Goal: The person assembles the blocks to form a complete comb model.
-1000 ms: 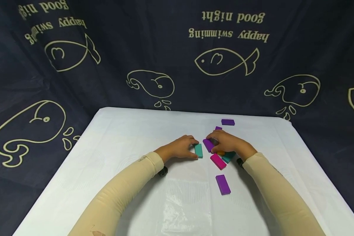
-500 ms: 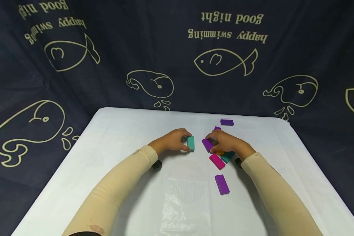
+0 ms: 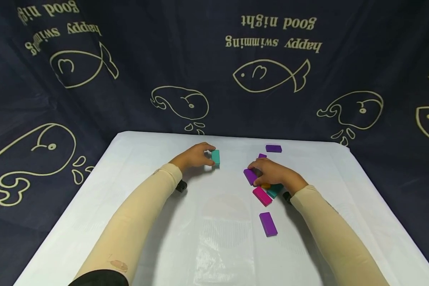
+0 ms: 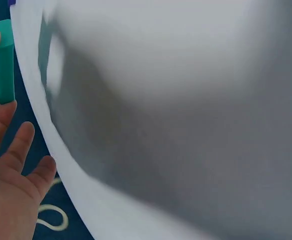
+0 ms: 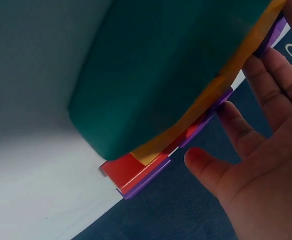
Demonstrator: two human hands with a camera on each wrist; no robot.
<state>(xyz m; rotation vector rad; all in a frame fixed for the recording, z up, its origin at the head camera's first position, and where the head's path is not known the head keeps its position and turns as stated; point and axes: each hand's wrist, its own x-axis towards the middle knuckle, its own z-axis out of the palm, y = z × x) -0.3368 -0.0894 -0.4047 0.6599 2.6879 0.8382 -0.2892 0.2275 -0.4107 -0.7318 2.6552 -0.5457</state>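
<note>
My left hand (image 3: 196, 155) pinches a teal block (image 3: 216, 157) by its two ends, above the white table toward the back. The left wrist view shows the same teal block (image 4: 4, 70) between the thumb and a fingertip, the other fingers spread below. Farther right, my right hand (image 3: 271, 173) has thumb and fingers around a purple block (image 3: 250, 177) at the pile's left side. Below that hand lie an orange block (image 3: 265, 186) and a second teal block (image 3: 274, 191), partly covered. In the right wrist view this second teal block (image 5: 166, 75) looms large in front of the fingers.
A pink block (image 3: 262, 196) lies just in front of the pile, with a purple block (image 3: 268, 224) nearer the person. Behind the right hand are a partly hidden purple block (image 3: 262, 155) and a dark purple one (image 3: 273, 148). A dark printed cloth (image 3: 157, 59) rises behind the table (image 3: 228, 246).
My left hand has carried the teal block away from the pile, leftward and toward the table's back. The right hand has stayed at the purple block.
</note>
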